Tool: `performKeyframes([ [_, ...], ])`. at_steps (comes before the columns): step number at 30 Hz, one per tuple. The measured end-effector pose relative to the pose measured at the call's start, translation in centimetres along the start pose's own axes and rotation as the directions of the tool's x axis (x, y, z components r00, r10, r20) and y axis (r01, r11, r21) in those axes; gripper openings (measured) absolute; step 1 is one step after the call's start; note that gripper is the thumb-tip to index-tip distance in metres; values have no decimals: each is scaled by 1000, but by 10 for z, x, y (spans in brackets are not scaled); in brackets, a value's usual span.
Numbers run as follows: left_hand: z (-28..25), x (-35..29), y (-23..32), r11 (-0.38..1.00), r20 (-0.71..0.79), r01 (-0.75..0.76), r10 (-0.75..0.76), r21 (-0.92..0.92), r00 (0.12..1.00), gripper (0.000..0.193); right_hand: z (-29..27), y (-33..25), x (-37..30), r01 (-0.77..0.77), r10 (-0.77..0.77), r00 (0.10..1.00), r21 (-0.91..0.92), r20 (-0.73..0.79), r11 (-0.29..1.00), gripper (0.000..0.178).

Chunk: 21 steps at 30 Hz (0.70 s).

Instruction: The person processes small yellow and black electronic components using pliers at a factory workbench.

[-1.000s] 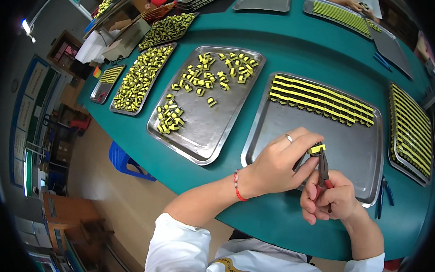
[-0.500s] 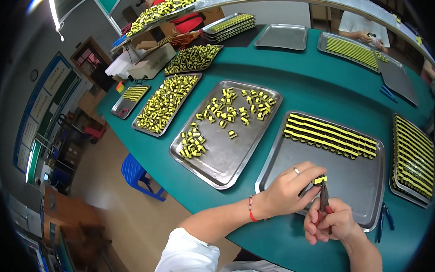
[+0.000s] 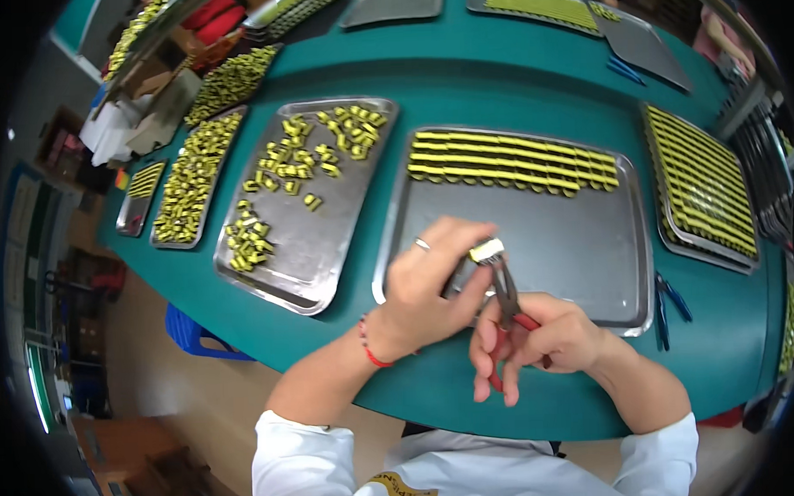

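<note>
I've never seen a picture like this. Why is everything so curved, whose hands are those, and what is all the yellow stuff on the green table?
The view comes from a wide fisheye camera worn on a person's head, looking down, so straight edges bend. No machine here: both hands are the wearer's own. The left hand pinches a small yellow and white part. The right hand grips red-handled pliers, whose tips meet that part. Beneath lies a shiny metal tray on the round teal table, with neat rows of yellow and black parts along its far side. Another tray to the left holds loose yellow pieces.
</note>
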<state>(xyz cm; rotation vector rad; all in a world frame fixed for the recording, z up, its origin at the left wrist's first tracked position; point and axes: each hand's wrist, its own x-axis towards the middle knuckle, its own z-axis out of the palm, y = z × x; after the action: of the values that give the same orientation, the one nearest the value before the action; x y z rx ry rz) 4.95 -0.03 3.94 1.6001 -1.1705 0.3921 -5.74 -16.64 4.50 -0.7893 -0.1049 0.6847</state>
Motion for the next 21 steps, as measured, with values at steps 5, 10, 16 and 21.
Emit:
performKeyframes([
  [5, 4, -1, 0, 999, -32, 41, -40, 16, 999, 35, -3, 0, -3, -13, 13, 1000, 31, 3, 999, 35],
  [10, 6, -3, 0, 1000, -40, 18, -17, 24, 999, 37, 0, 0, -5, -20, 20, 1000, 36, 5, 999, 37],
  [16, 7, -3, -4, 998, -8, -53, 53, 41, 999, 43, -2, 2, -5, 18, -18, 999, 12, -35, 1000, 35],
  [21, 8, -4, -4, 999, -4, -48, 48, -10, 999, 42, -13, 2, -8, -36, 34, 999, -52, -22, 998, 34],
])
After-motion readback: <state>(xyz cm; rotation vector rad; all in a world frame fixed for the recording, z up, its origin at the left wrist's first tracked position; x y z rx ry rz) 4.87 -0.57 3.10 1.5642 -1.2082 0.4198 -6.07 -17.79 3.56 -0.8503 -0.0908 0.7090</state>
